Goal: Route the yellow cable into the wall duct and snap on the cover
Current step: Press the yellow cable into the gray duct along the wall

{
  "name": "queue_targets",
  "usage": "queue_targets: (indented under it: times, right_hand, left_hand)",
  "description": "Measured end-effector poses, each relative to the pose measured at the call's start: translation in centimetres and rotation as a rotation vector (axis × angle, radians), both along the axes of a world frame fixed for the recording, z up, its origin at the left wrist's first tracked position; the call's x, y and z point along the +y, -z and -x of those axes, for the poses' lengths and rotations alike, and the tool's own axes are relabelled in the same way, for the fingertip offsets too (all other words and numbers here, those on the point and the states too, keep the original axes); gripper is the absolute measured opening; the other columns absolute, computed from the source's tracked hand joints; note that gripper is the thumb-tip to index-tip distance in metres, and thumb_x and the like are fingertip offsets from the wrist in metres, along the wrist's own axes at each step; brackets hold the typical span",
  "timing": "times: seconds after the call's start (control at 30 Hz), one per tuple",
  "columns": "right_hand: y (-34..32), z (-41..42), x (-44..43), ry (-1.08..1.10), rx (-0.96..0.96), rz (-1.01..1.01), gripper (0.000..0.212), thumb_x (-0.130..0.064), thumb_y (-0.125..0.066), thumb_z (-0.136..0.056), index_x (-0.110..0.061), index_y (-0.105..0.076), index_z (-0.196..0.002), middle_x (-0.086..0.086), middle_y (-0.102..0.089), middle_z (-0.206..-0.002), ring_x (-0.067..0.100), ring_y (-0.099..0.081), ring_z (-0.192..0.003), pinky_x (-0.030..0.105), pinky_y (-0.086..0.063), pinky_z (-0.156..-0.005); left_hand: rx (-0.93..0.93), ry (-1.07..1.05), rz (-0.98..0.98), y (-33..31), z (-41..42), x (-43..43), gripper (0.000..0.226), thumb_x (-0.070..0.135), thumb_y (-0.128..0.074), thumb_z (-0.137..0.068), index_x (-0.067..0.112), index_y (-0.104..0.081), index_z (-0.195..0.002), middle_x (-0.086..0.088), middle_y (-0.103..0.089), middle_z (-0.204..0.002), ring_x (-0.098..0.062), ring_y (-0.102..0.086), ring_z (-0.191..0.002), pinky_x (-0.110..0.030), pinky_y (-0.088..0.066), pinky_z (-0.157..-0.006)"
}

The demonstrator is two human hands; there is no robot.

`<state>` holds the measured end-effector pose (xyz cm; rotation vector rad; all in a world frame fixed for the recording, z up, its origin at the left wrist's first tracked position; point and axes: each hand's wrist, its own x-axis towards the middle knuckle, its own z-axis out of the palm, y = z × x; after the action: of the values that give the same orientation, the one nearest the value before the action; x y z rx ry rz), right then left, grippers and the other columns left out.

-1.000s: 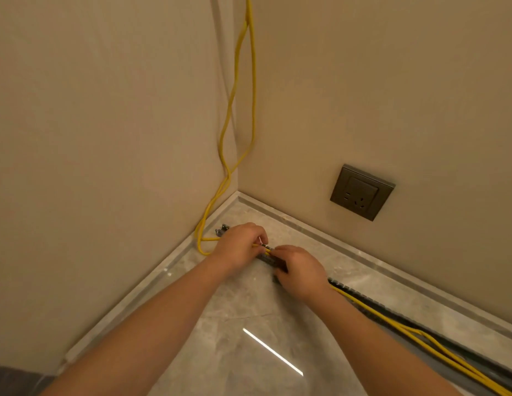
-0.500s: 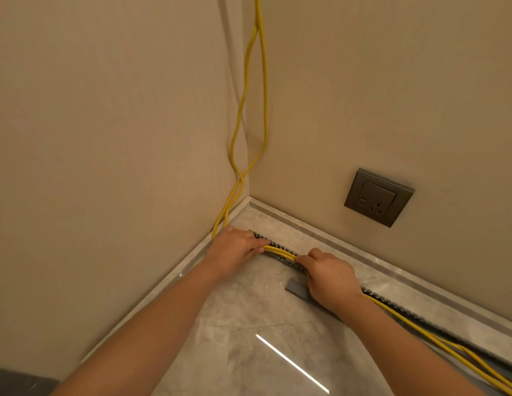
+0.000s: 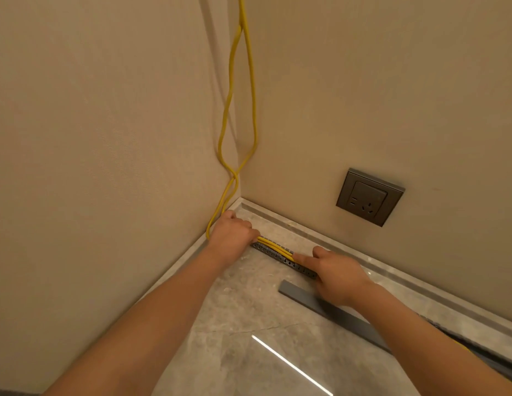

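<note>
The job is partly done. Two strands of the yellow cable (image 3: pixel 275 248) already lie inside the slotted grey duct (image 3: pixel 282 260), which runs on the floor (image 3: pixel 249 352) along the foot of the wall. The rest of the cable hangs loose down the corner. Further along, under the right arm, the duct is mostly hidden, so how well the cable sits there cannot be told. The cover (image 3: pixel 320 302) is not yet on; it lies flat on the floor just beside the duct.

The left hand (image 3: pixel 233 232) curls its fingers over the strands at the corner end of the duct and holds them down. The right hand (image 3: pixel 336 277) presses the cable into the channel with a straight forefinger and grips nothing.

A second ago the hands were almost touching near the duct's end, and a loop of cable lay on the floor by the left wall. Now they are well apart, with seated cable between them, and the cover's end shows.
</note>
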<state>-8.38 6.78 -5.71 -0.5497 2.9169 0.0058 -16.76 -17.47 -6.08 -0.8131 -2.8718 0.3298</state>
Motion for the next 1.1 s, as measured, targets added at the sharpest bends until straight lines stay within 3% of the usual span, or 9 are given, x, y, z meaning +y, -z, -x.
queue_targets:
  times: [0.2, 0.3, 0.43, 0.53, 0.7, 0.8, 0.87, 0.97, 1.1]
  right_hand:
    - [-0.1, -0.1, 0.6, -0.034, -0.012, -0.015, 0.068, -0.021, -0.046, -0.09, -0.043, -0.017, -0.148, 0.001, -0.046, -0.107, 0.024, -0.053, -0.083, 0.033, -0.041, -0.058]
    - [-0.2, -0.3, 0.7, -0.039, -0.016, -0.02, 0.073, -0.02, -0.045, -0.091, -0.044, -0.009, -0.149, 0.001, -0.046, -0.109, 0.024, -0.053, -0.085, 0.035, -0.041, -0.058]
    - [-0.1, -0.4, 0.2, -0.012, -0.017, -0.045, 0.071, -0.02, -0.044, -0.091, -0.043, -0.012, -0.149, 0.003, -0.044, -0.11, 0.026, -0.053, -0.087, 0.033, -0.035, -0.057]
    - [0.1, -0.4, 0.0, 0.009, -0.002, -0.042, 0.068, -0.023, -0.043, -0.092, -0.043, -0.013, -0.149, 0.004, -0.044, -0.107, 0.026, -0.053, -0.087, 0.033, -0.036, -0.058]
    - [0.3, -0.7, -0.3, 0.007, 0.062, -0.045, 0.051, -0.038, -0.032, -0.099, -0.04, -0.021, -0.148, 0.004, -0.05, -0.102, 0.027, -0.056, -0.084, 0.032, -0.036, -0.057]
    - [0.2, -0.8, -1.0, -0.001, 0.111, -0.095, 0.049, -0.027, -0.038, -0.099, -0.034, -0.029, -0.146, 0.005, -0.052, -0.103, 0.028, -0.057, -0.08, 0.033, -0.037, -0.053]
    - [0.5, -1.1, -1.5, -0.038, 0.124, -0.098, 0.05, -0.02, -0.043, -0.096, -0.028, -0.032, -0.145, 0.006, -0.05, -0.115, 0.028, -0.055, -0.089, 0.036, -0.042, -0.057]
    - [0.8, -1.4, -2.1, -0.019, 0.116, -0.062, 0.053, -0.018, -0.047, -0.094, -0.028, -0.033, -0.145, 0.005, -0.047, -0.121, 0.027, -0.053, -0.095, 0.036, -0.041, -0.057]
    - [0.2, -0.7, -2.8, 0.05, 0.094, -0.033, 0.043, -0.02, -0.048, -0.093, -0.028, -0.046, -0.136, 0.005, -0.048, -0.111, 0.027, -0.054, -0.09, 0.034, -0.039, -0.056]
  left_hand:
    - [-0.067, -0.136, -0.211, 0.1, 0.7, 0.6, 0.03, 0.047, -0.055, -0.09, 0.033, -0.062, -0.115, 0.004, -0.075, -0.093, -0.023, -0.049, -0.101, -0.028, -0.034, -0.089]
    - [-0.084, -0.162, -0.287, 0.4, 0.9, 0.6, 0.022, 0.046, -0.059, -0.087, 0.028, -0.062, -0.1, 0.005, -0.074, -0.085, -0.022, -0.047, -0.098, -0.027, -0.033, -0.081]
    - [-0.102, -0.14, -0.255, 0.3, 1.1, 1.0, 0.019, 0.042, -0.061, -0.087, 0.025, -0.069, -0.091, 0.005, -0.073, -0.084, -0.018, -0.053, -0.092, -0.026, -0.034, -0.087]
    - [-0.037, -0.1, -0.256, 0.5, 0.5, 1.0, 0.018, 0.038, -0.058, -0.09, 0.03, -0.072, -0.098, 0.006, -0.063, -0.094, -0.015, -0.057, -0.094, -0.031, -0.028, -0.089]
    - [0.019, -0.124, -0.165, 1.6, -2.0, 1.6, 0.023, 0.025, -0.047, -0.095, 0.024, -0.07, -0.098, 0.001, -0.063, -0.094, -0.022, -0.061, -0.088, -0.034, -0.036, -0.083]
    - [0.061, -0.134, -0.143, 1.8, -3.5, 1.9, 0.006, 0.025, -0.069, -0.08, 0.025, -0.072, -0.075, 0.003, -0.062, -0.074, -0.019, -0.062, -0.064, -0.031, -0.045, -0.069]
    - [0.087, -0.138, -0.111, 2.0, -3.8, 1.9, 0.008, 0.027, -0.078, -0.071, 0.025, -0.071, -0.067, 0.006, -0.06, -0.066, -0.017, -0.06, -0.057, -0.03, -0.047, -0.064]
    - [0.131, -0.125, -0.093, 2.0, -3.8, 1.9, 0.008, 0.026, -0.078, -0.067, 0.025, -0.071, -0.066, 0.006, -0.06, -0.064, -0.017, -0.06, -0.059, -0.03, -0.046, -0.067]
    - [0.179, -0.106, -0.155, 1.9, -4.3, 2.2, 0.005, 0.028, -0.074, -0.073, 0.026, -0.071, -0.077, 0.006, -0.063, -0.071, -0.018, -0.062, -0.072, -0.033, -0.043, -0.077]
